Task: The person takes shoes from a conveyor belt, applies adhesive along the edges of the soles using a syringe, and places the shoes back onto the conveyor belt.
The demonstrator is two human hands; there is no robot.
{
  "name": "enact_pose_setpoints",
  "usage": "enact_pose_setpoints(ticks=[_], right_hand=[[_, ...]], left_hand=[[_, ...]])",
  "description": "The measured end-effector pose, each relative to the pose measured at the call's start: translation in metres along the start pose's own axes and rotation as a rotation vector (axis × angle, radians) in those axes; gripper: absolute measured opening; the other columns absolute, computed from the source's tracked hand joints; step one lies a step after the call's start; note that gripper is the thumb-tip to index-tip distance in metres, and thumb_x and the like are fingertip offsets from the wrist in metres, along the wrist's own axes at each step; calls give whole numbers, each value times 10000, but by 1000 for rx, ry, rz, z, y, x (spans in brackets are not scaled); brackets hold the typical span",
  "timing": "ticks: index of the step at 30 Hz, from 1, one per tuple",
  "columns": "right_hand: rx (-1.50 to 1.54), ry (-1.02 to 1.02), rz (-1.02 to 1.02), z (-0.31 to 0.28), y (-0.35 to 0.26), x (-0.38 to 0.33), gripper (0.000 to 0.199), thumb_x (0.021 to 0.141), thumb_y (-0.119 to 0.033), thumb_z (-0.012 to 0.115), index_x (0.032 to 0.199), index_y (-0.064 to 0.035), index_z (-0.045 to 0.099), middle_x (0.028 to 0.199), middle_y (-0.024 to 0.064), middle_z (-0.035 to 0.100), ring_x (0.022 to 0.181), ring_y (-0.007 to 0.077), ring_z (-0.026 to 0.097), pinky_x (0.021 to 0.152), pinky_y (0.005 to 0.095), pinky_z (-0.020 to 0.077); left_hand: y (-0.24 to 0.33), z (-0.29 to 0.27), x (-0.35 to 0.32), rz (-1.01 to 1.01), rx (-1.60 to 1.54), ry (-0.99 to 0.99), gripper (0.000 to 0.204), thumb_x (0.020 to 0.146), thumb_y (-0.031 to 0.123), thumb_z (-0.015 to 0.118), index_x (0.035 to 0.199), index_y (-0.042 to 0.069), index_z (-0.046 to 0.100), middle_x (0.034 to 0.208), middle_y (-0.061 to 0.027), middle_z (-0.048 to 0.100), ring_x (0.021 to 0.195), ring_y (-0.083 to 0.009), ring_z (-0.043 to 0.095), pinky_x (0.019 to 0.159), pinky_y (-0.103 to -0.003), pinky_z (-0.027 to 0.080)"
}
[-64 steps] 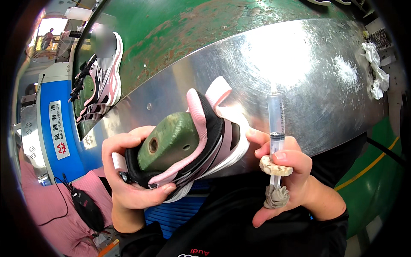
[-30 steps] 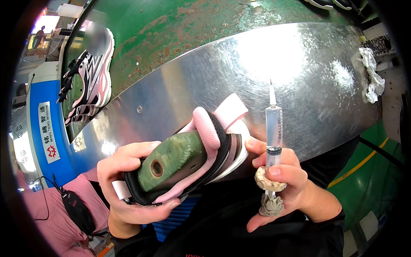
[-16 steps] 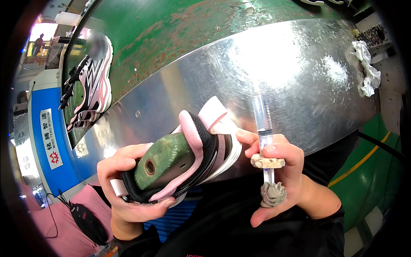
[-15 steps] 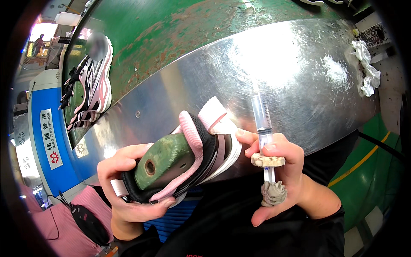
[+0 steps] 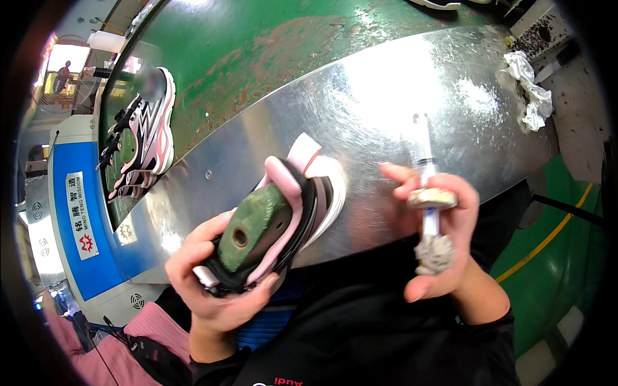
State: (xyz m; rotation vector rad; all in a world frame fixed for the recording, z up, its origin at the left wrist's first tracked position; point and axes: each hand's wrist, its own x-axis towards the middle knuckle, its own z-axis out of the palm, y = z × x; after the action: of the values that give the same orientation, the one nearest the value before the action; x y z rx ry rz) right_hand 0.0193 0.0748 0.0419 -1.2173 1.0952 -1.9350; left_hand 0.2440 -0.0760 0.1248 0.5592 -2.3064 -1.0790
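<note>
Head view, left hand (image 5: 211,299): clamped on the shoe (image 5: 298,225); well apart from the right hand (image 5: 462,241);
Shoe: ribbed pink collar, black padding, pale fabric loop, curved white sole; tilted above the near side of the table (image 5: 373,135);
Green block (image 5: 259,219): scuffed, rounded, round-holed; inside the shoe;
Right hand: wrapped around a syringe (image 5: 425,161); slightly blurred;
Syringe: slim clear tube; rough cream disc (image 5: 432,198), crumpled grey lump (image 5: 434,253);
Table: scratched, shiny metal.

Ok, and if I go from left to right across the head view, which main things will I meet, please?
Far-left shoe → held shoe → syringe → white crumpled wad.
</note>
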Motion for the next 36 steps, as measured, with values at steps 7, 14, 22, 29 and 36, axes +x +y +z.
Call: enact_pose_setpoints(ticks=[7,14,22,29,36], right_hand=[[-220,272,330,-54,-51,-36,1118,529,-597,798,1296,24,272,1118,82,471,1036,158,501,894,289,400],[-452,378,424,-73,-71,-21,1133,485,-742,702,1270,1,365,1029,39,477,866,99,436,756,231,362],[-414,375,354,-84,-65,-15,1052,540,-607,788,1295,-8,365,1100,36,460,999,132,466,899,278,381],[-418,325,393,-81,-75,-22,1057,562,-588,784,1308,16,341,1095,46,470,990,126,479,885,276,393],[-364,384,553,-62,-91,-27,1060,530,-613,785,1258,26,356,1010,56,490,879,121,507,768,239,420]], left_hand=[[16,-10,-12,-150,-212,189,853,591,327,834,1244,76,347,1358,-251,300,1203,-406,416,973,-419,387],[-16,-56,-102,-732,-402,344,448,764,189,620,1121,-7,433,1055,-93,519,991,-196,520,901,-327,407],[-4,-19,-98,-831,-768,189,570,898,255,512,1348,-18,294,1359,-144,404,1204,-246,463,1007,-385,389],[-11,-21,-105,-908,-911,266,590,871,250,580,1331,-23,331,1325,-147,443,1163,-258,502,985,-395,419],[-23,-34,-92,-847,-685,320,503,791,138,653,1208,-64,458,1174,-145,557,1078,-253,549,938,-356,433]])
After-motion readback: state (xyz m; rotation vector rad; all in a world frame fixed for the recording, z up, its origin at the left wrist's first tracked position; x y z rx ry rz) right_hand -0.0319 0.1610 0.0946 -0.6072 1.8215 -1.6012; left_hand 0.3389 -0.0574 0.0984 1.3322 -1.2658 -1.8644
